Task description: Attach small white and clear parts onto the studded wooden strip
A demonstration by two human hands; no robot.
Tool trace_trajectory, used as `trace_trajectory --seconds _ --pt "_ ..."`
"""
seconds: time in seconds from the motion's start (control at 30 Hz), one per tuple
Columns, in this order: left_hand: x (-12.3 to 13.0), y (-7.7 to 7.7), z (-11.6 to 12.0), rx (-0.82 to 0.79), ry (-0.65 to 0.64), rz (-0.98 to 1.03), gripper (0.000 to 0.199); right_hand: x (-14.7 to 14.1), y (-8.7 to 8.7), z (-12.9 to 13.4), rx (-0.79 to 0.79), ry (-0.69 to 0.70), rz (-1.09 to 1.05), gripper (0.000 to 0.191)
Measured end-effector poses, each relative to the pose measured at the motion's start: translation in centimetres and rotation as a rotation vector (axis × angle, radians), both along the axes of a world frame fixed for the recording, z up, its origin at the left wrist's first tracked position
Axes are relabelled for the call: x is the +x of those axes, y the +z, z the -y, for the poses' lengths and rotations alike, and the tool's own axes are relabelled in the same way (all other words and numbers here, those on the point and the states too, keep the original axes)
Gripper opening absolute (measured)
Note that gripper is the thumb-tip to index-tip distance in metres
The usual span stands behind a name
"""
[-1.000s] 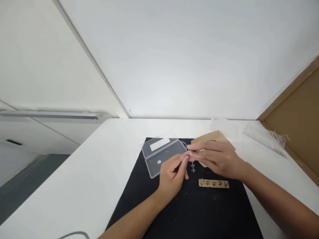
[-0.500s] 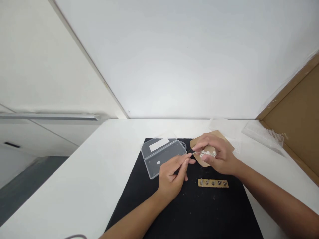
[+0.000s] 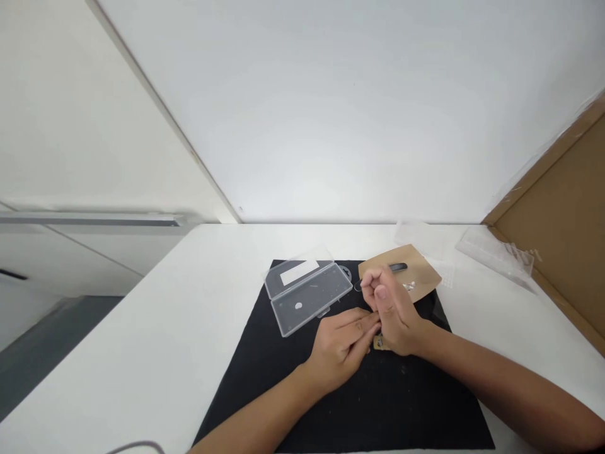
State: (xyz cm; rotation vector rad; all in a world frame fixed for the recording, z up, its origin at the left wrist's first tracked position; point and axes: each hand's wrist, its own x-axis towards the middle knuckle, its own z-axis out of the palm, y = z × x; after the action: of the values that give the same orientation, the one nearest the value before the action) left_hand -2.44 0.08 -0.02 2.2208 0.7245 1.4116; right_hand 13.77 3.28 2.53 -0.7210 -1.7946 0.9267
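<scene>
My left hand point(image 3: 343, 345) reaches over the black mat, its fingers pressed together and pointing right. What it pinches, if anything, is too small or hidden to name. My right hand point(image 3: 394, 318) meets those fingertips, its own fingers curled, and I cannot make out anything in it. Beneath the hands lies a tan strip point(image 3: 379, 343) with small metal pieces on it, mostly covered by the right hand. Behind the right hand, a brown paper sheet point(image 3: 428, 274) bears small white pieces point(image 3: 409, 285) and a dark oblong object point(image 3: 397, 267).
An open clear plastic case point(image 3: 278, 317) lies on the black mat point(image 3: 378, 410), a white bit inside it. At the right are a clear plastic packet point(image 3: 494, 258) and a cardboard panel point(image 3: 558, 208). A cable point(image 3: 137, 444) shows at the lower left.
Both hands have moved down and nearer to me, from the brown paper to the tan strip, which the right hand now partly covers. The dark oblong object on the paper has come into view.
</scene>
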Motion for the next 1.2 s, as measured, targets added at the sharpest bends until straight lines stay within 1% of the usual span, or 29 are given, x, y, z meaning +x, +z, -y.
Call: trace_trajectory --seconds 0.1,0.2,0.3,0.37,0.43,0.57,0.67,0.73,0.8,0.87,0.93,1.0,1.1,1.2 --pt "0.0 0.3 0.1 -0.073 0.021 0.005 0.024 0.1 0.4 0.0 0.099 -0.040 0.149 0.040" --pt "-0.1 0.4 0.2 -0.187 0.037 0.007 0.024 0.2 0.7 -0.3 0.133 -0.086 0.182 0.045" --pt "-0.1 0.4 0.2 -0.354 0.023 0.053 0.026 0.3 0.9 -0.6 0.158 -0.108 0.247 0.041" --pt "0.0 0.3 0.2 -0.486 -0.007 0.103 0.030 0.5 1.1 -0.8 0.166 -0.114 0.306 0.036" --pt "0.0 0.4 0.2 -0.580 -0.042 0.130 0.036 0.7 1.2 -1.0 0.184 -0.126 0.357 0.033" --pt "-0.1 0.3 0.0 -0.612 -0.099 0.131 0.047 0.9 1.2 -1.4 0.275 -0.177 0.449 0.030" --pt "-0.3 0.1 -0.1 -0.646 -0.118 0.154 0.047 1.0 1.1 -1.6 0.352 -0.200 0.505 0.030" --pt "-0.4 0.0 -0.1 -0.682 -0.120 0.171 0.051 1.0 1.0 -1.6 0.393 -0.200 0.524 0.030" --pt "-0.4 0.1 -0.1 -0.705 -0.131 0.194 0.052 1.0 1.0 -1.6 0.426 -0.200 0.526 0.029" --pt "-0.4 0.4 -0.2 -0.718 -0.147 0.215 0.049 1.0 1.0 -1.6 0.448 -0.193 0.525 0.028" --pt "-0.4 0.6 -0.3 -0.736 -0.159 0.231 0.045 1.0 0.9 -1.7 0.449 -0.176 0.524 0.028" --pt "-0.4 0.6 -0.3 -0.774 -0.167 0.246 0.046 1.1 0.9 -1.7 0.430 -0.150 0.518 0.027" --pt "-0.4 0.0 -0.4 -0.864 -0.171 0.298 0.048 1.2 0.8 -1.8 0.393 -0.120 0.505 0.027" --pt "-0.5 -0.8 -0.6 -0.935 -0.166 0.372 0.046 1.3 0.9 -1.9 0.342 -0.092 0.493 0.028"
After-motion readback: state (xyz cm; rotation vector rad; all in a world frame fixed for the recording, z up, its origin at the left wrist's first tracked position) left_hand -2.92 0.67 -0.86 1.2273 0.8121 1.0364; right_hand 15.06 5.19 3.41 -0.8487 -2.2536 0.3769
